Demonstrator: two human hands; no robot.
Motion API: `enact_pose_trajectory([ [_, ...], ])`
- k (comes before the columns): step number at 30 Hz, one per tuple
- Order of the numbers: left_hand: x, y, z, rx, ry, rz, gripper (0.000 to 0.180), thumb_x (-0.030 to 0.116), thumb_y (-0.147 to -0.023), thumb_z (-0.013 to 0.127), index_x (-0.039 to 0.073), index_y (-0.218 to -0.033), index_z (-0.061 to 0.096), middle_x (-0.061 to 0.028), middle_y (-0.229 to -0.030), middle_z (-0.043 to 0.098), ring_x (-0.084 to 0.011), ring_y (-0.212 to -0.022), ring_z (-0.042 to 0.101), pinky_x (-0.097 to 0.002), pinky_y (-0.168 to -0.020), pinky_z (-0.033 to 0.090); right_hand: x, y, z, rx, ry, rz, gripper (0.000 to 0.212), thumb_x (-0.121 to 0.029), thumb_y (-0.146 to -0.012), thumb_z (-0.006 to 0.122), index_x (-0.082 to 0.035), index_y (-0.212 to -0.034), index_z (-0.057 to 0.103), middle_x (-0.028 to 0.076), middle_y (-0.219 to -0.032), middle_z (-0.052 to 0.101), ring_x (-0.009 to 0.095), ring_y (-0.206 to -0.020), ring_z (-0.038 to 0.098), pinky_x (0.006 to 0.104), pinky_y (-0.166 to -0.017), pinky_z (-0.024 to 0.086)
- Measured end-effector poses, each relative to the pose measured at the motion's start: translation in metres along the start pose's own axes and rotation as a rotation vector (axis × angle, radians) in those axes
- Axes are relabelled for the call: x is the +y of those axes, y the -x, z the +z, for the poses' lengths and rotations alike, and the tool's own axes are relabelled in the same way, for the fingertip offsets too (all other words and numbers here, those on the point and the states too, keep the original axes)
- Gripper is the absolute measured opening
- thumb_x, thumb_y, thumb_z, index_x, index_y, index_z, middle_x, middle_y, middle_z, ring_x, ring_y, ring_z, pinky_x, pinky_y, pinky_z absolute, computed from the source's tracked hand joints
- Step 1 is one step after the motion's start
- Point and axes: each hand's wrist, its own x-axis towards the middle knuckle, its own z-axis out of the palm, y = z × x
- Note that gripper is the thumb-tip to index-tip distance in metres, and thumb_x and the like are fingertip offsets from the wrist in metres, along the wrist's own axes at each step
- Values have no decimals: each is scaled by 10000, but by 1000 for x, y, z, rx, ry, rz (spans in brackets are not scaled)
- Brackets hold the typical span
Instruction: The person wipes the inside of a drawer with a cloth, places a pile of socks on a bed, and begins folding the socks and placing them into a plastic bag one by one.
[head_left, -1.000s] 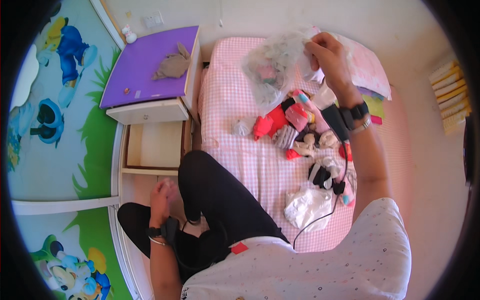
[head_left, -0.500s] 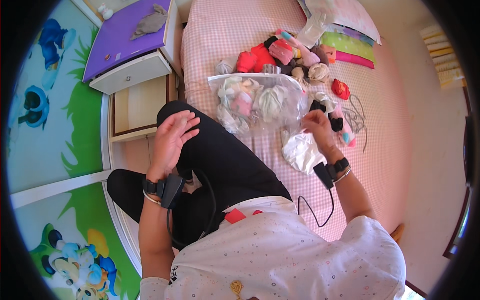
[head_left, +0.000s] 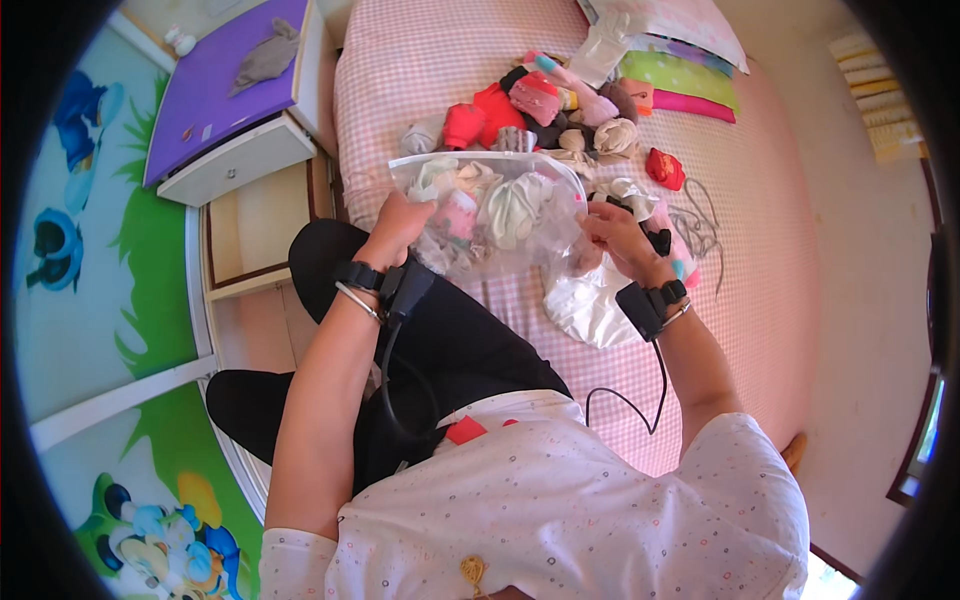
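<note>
A clear plastic zip bag [head_left: 430, 159] with a white strip along its top lies on the bed. Inside it are rolled socks, white, pale green and pink [head_left: 515, 208]. My left hand [head_left: 400, 222] is closed on the bag's left edge, its fingertips partly hidden. At the right edge, my right hand [head_left: 622, 240] pinches the plastic between thumb and fingers. A shiny white plastic bag [head_left: 595, 308] lies just below my right hand. Beyond the zip bag is a pile of rolled socks, with a red bundle [head_left: 495, 112] among them.
A small red packet [head_left: 664, 169] and a grey cord [head_left: 695, 230] lie to the right on the checked bedspread [head_left: 765, 260]. Pillows [head_left: 690, 30] and folded cloths [head_left: 690, 85] are at the far end. A purple-topped cabinet [head_left: 215, 85] with a drawer pulled out stands left.
My left hand has moved right from above my knee and taken hold of the bag's left edge. My right hand has shifted slightly left, onto its right edge.
</note>
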Motion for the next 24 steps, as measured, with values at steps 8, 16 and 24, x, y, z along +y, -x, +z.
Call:
enact_pose_trajectory([
  [8, -22, -33, -1, -9, 287, -167, 161, 100, -782, 640, -25, -877, 604, -46, -778, 599, -106, -640, 534, -272, -576, 445, -4, 11, -2, -68, -99, -28, 202, -47, -791, 627, -43, -985, 573, -18, -848, 579, 69, -738, 522, 212, -689, 417],
  [16, 80, -9, -33, -74, 364, 122, 75, 67, -817, 609, 16, -870, 601, -10, -784, 604, -90, -687, 551, -220, -677, 451, -11, 30, -15, 28, -192, -98, 274, -63, -757, 671, -36, -1006, 559, 5, -848, 590, 92, -732, 532, 234, -700, 429],
  [24, 109, 15, -79, -41, 267, 166, 107, 71, -863, 553, 8, -945, 583, -15, -862, 616, -80, -759, 577, -215, -723, 468, -2, 33, -18, -252, -462, -110, 157, -57, -824, 615, -86, -975, 582, -12, -839, 584, 100, -730, 546, 237, -667, 447],
])
